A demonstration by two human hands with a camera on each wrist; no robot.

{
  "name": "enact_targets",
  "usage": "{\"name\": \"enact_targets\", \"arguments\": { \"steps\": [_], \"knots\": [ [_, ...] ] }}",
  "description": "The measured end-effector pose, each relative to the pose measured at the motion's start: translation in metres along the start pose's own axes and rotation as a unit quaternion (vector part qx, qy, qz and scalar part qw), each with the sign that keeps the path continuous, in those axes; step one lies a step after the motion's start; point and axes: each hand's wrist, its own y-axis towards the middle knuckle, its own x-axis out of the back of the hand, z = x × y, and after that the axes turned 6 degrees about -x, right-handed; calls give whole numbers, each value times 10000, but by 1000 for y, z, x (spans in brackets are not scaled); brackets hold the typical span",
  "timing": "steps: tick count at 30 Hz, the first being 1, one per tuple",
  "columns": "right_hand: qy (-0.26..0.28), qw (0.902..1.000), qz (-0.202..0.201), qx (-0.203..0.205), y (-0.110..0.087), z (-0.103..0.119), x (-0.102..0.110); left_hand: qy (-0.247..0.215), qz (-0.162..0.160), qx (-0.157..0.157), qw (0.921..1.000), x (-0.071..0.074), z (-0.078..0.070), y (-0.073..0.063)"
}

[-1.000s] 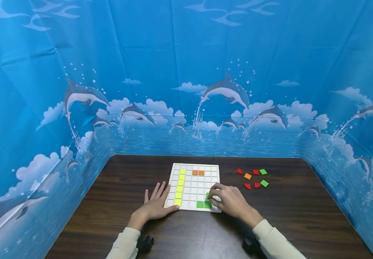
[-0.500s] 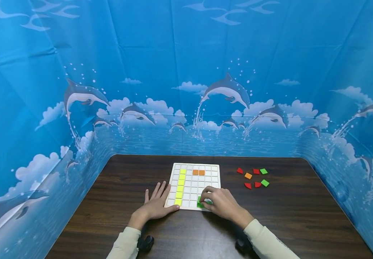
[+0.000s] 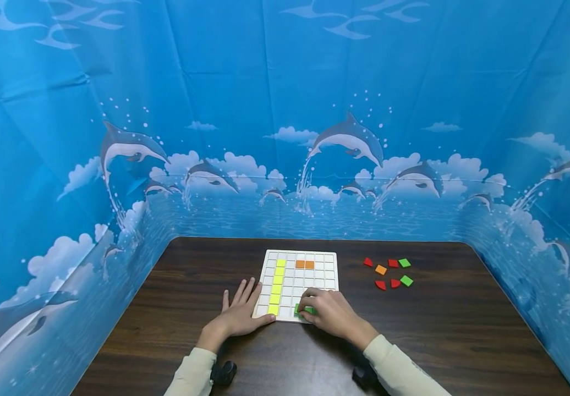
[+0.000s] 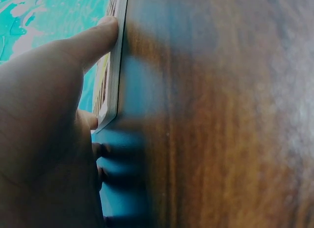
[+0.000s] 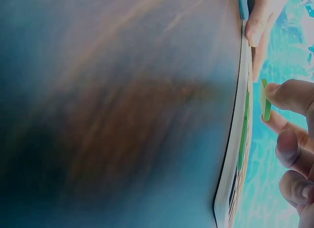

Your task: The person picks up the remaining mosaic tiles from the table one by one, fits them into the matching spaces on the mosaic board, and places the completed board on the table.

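- Right hand: has shifted left across the near edge of the flat white square board with a printed grid; a second ago it was at the board's near right corner, lifting or setting a tile there.
- That hand pinches a thin square green tile between thumb and finger. The right wrist view shows the tile apart from the board's face, so I judge it not yet seated; over which cell it hangs is hard to tell.
- Under the fingers, flat green tiles lie on the board's near row. The leftward shift suggests the work now concerns cells to the left of these.
- Left hand: unchanged, fingers spread, thumb on the board's near edge, forefinger at its left edge; it seems to steady the board.
- Also unchanged on the board: a column of bright yellow square tiles and two orange square tiles near the far edge.
- Right of the board, on the dark wood-grain counter, the loose red, orange and green pieces lie as before, untouched.
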Motion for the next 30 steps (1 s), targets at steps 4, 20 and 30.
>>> {"name": "enact_targets", "arguments": {
  "steps": [4,20,30],
  "knots": [
    [13,10000,56,25,4,2,-2,-90,-35,-80,9999,3,-3,-2],
    [83,9976,682,-43,9,3,-7,-181,-118,-46,9998,0,-2,-3],
    [191,9955,923,3,6,2,-2,-236,10,-20,9997,10,-13,-9]
  ]
}}
